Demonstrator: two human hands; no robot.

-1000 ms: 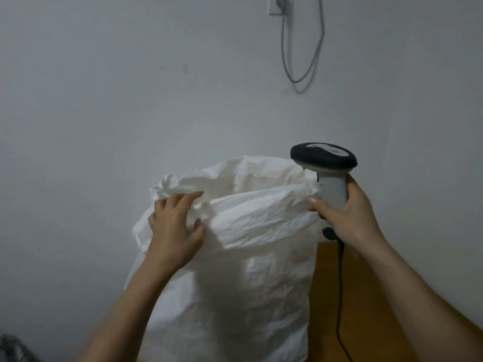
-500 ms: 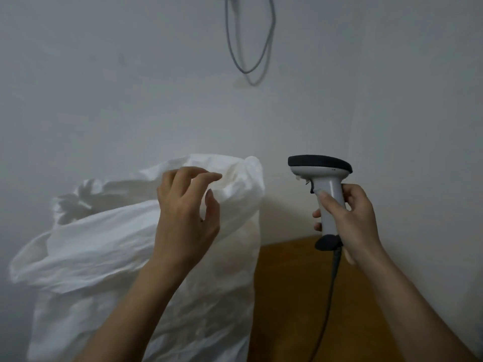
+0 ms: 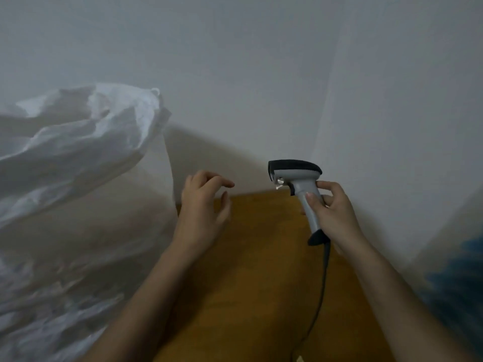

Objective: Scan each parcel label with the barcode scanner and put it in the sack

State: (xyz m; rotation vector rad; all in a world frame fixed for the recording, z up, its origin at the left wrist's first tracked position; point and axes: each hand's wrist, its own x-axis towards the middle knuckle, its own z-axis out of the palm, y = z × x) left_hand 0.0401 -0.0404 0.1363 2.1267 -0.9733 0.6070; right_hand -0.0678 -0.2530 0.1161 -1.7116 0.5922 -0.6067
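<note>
Head: sack (image 3: 65,158) blurred, cut off left

Sack (image 3: 78,142): white woven-looking plastic sheet, crumpled and creased, with a faint sheen on the raised folds. Barcode scanner (image 3: 298,184): moulded plastic, smooth; light grey handle with a slight gloss, matt black hood and black foot, and a small bright metallic-looking part under the hood. Cable (image 3: 322,288): dark, smooth, rubber-like sheath. Counter (image 3: 261,270): brown wood-toned surface, smooth and matt; grain too blurred to tell. Wall (image 3: 261,61): pale painted plaster, matt and even. Blue patch (image 3: 460,278) at right: soft, cloth-like, blurred.
</note>
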